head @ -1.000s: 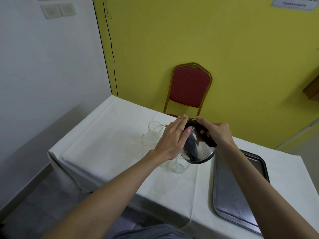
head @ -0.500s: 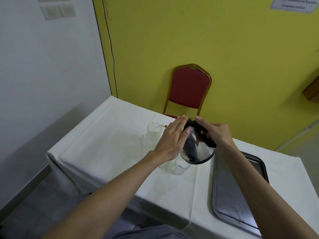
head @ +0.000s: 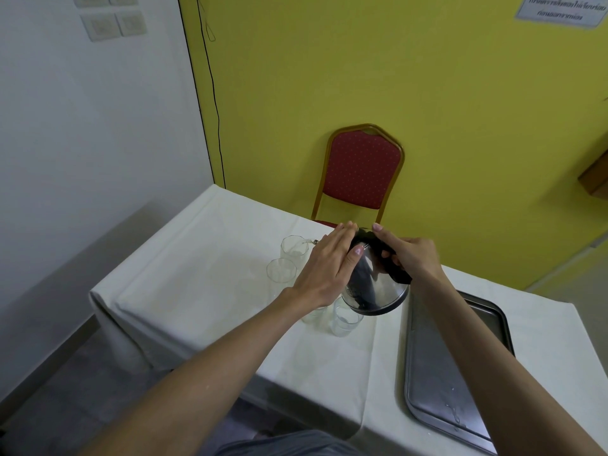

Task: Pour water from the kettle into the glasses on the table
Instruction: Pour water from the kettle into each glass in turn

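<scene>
Right hand grips tilted kettle, left hand steadying.

Only writing anywhere is on a white sign stuck to the yellow wall, top right corner. It has two lines of dark print, looks like a non-Latin script, but it's way too blurry and small to actually read. Nothing legible on the kettle, the glasses, the tray or the wall switches up top left.
</scene>
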The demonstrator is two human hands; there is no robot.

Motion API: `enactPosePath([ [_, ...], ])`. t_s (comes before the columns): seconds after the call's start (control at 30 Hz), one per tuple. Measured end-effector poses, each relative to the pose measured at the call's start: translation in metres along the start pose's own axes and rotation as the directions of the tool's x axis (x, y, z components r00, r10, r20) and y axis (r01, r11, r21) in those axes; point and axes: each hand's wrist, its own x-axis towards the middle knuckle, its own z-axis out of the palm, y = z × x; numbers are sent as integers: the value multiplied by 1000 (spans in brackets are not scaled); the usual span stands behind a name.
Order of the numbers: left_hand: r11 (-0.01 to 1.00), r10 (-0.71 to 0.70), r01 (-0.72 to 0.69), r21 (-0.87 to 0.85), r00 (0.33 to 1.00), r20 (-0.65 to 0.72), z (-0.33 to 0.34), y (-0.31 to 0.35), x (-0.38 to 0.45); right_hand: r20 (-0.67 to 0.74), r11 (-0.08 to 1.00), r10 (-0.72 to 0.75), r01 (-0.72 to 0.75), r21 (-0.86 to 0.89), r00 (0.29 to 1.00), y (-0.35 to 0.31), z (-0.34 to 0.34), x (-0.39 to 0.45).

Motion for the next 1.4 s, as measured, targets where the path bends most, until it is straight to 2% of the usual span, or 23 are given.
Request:
enactPosePath([
  [0.23,999,-4,3,37,1000,29,2,0,2,-4,992,39,-39,123,999,11,0,-1],
  [0.47,990,76,-77,115,997,18,4,4,10,68,926,59,-80,369,996,33,1,-1],
  [0.67,967,143,-137,214,990,-10,5,7,11,116,894,52,-98,438,992,46,0,2],
  [0.9,976,66,-45,212,993,-94,4,10,-6,222,963,-49,-14,270,974,27,-4,4],
  [1.03,992,-15,33,122,989,-144,6,8,-24,267,992,-66,34,122,961,16,-1,3],
  [1.23,988,-156,155,-20,972,-177,15,11,-44,285,996,-70,81,-25,956,8,5,-4],
  [1.4,976,-213,202,-79,962,-170,21,15,-51,264,987,-94,125,-101,960,4,8,-5],
])
